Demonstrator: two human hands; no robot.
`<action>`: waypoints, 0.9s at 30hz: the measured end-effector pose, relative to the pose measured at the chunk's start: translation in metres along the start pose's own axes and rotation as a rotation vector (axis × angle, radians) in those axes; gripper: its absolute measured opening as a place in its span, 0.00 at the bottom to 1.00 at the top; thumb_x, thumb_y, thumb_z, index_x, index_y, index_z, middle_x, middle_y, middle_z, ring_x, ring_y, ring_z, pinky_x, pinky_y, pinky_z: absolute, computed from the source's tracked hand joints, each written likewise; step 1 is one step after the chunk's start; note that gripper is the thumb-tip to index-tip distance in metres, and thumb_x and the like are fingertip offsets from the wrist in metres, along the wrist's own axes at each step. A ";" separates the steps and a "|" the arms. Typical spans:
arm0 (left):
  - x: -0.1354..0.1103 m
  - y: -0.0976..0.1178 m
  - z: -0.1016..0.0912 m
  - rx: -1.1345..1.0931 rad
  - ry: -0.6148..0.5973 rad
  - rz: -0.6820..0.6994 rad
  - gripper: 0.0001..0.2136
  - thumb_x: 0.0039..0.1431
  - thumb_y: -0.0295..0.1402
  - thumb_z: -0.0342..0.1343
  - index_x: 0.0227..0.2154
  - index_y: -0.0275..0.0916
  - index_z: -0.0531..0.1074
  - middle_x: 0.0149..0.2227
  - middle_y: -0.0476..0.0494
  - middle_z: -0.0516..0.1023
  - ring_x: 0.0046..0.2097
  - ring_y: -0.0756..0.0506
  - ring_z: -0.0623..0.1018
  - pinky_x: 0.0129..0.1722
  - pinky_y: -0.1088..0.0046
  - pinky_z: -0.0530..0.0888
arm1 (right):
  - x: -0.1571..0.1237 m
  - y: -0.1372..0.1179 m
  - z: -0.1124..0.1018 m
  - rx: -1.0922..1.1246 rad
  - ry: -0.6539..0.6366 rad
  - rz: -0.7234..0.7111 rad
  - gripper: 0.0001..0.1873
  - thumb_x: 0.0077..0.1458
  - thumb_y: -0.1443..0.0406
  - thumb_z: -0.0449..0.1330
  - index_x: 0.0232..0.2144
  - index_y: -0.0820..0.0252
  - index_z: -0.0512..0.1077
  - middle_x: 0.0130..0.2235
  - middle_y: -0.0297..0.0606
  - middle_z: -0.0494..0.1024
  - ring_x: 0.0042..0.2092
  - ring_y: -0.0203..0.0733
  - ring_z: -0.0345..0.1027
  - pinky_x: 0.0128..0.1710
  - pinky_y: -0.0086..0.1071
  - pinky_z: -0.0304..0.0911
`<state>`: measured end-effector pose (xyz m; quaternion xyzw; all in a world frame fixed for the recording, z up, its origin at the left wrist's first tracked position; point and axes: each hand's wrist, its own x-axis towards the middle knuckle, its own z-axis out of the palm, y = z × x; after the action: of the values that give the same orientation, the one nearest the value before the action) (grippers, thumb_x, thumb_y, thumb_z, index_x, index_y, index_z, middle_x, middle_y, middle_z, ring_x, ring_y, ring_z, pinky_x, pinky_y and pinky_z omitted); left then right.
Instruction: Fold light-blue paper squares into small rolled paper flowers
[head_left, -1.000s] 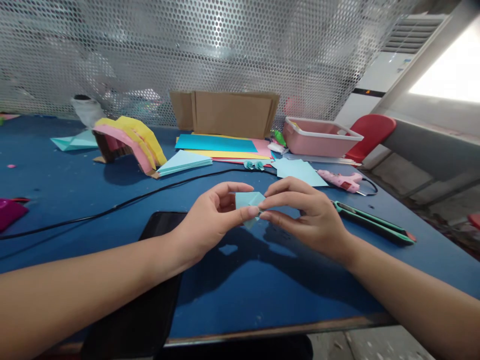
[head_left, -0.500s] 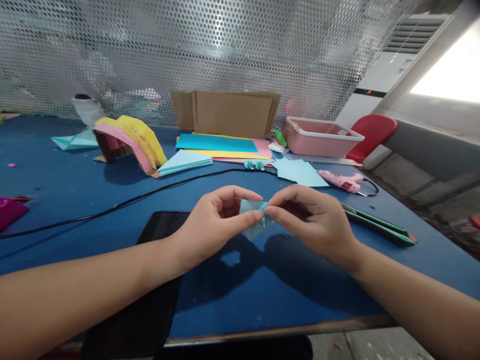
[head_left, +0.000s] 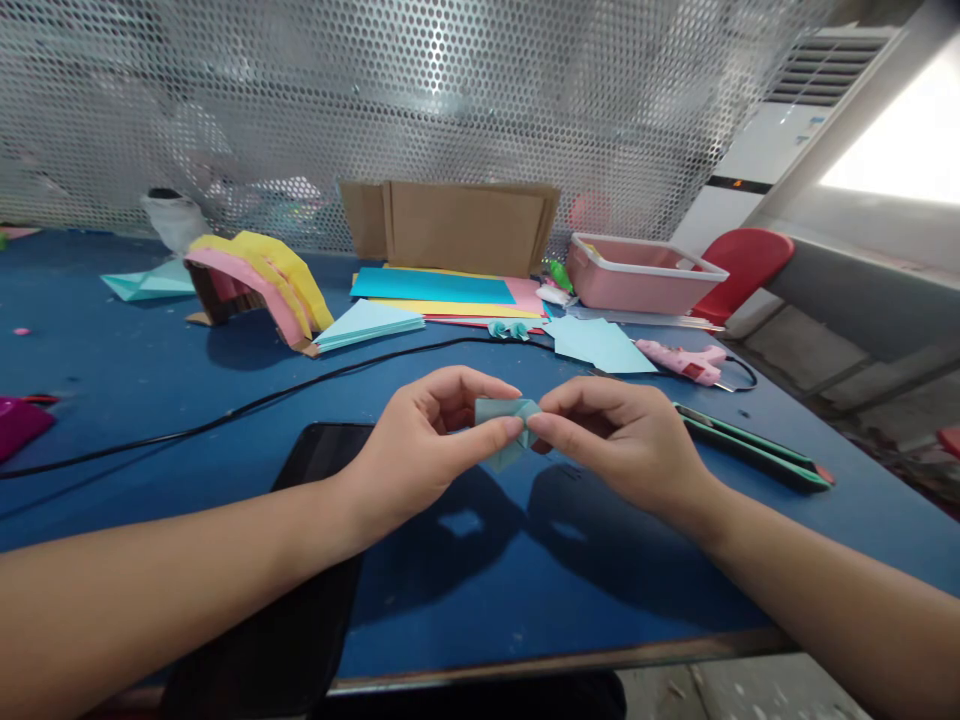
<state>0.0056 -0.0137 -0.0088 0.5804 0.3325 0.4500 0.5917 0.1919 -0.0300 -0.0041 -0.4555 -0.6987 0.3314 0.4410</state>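
Note:
A small piece of light blue folded paper (head_left: 501,408) is held up above the blue table between my two hands. My left hand (head_left: 450,430) pinches it from the left, thumb in front and fingers behind. From the other side my right hand (head_left: 622,430) grips its right edge between thumb and index finger. Both thumbs come close together at the paper's middle. Part of the paper is hidden behind the fingers. Beneath my left forearm lies a black flat tablet-like slab (head_left: 300,580).
Behind my hands lie light blue paper sheets (head_left: 600,343), a folded stack (head_left: 371,322), small paper curls (head_left: 508,330) and a black cable (head_left: 300,388). A pink glue gun (head_left: 682,362) and a green-black long tool (head_left: 757,450) sit right. A pink basket (head_left: 637,285) stands farther back.
The folded paper has tilted and shows a different face at the top. My right fingers have shifted slightly along its right edge; my left hand has barely moved.

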 end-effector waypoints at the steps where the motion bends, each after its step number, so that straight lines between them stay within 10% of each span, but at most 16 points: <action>1: 0.000 0.000 -0.001 0.006 -0.003 0.004 0.07 0.50 0.29 0.66 0.32 0.40 0.76 0.29 0.54 0.78 0.32 0.55 0.75 0.32 0.82 0.71 | 0.000 -0.001 0.000 0.012 -0.007 0.015 0.08 0.52 0.62 0.64 0.24 0.60 0.73 0.24 0.34 0.76 0.26 0.34 0.69 0.25 0.25 0.66; 27: -0.001 0.000 -0.002 0.095 -0.013 -0.010 0.09 0.49 0.33 0.67 0.33 0.40 0.75 0.28 0.52 0.74 0.31 0.52 0.73 0.31 0.78 0.70 | -0.001 0.000 -0.001 -0.038 -0.131 -0.064 0.07 0.54 0.65 0.60 0.26 0.61 0.73 0.24 0.33 0.74 0.26 0.33 0.65 0.25 0.26 0.63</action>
<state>0.0037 -0.0143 -0.0088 0.6091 0.3524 0.4271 0.5678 0.1931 -0.0305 -0.0040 -0.4187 -0.7463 0.3330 0.3960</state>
